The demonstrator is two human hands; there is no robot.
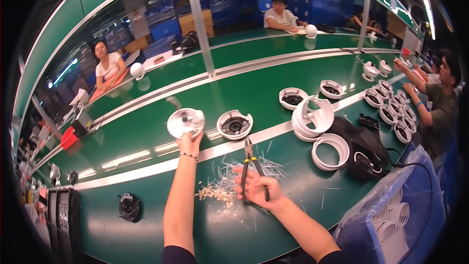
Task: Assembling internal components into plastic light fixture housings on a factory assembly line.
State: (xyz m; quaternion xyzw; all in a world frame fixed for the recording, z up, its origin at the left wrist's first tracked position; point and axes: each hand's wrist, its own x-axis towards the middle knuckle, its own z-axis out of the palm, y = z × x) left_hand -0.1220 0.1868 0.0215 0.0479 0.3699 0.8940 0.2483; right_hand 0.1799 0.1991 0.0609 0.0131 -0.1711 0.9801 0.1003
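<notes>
The left hand [189, 143] grips a white round housing [185, 120] over the green belt [264, 78], perhaps touching it; the right hand [261, 189] curls its fingers round cutters [249, 150] above scattered white strips [274, 168].

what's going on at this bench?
The person's left hand holds a white round part out over the green surface. The right hand grips pliers with black-and-yellow handles, above scattered clear strips and small beige bits. A white bowl-shaped housing with a black insert sits just right of the held part; a black round part lies apart on the left. A co-worker reaches in at far right.
</notes>
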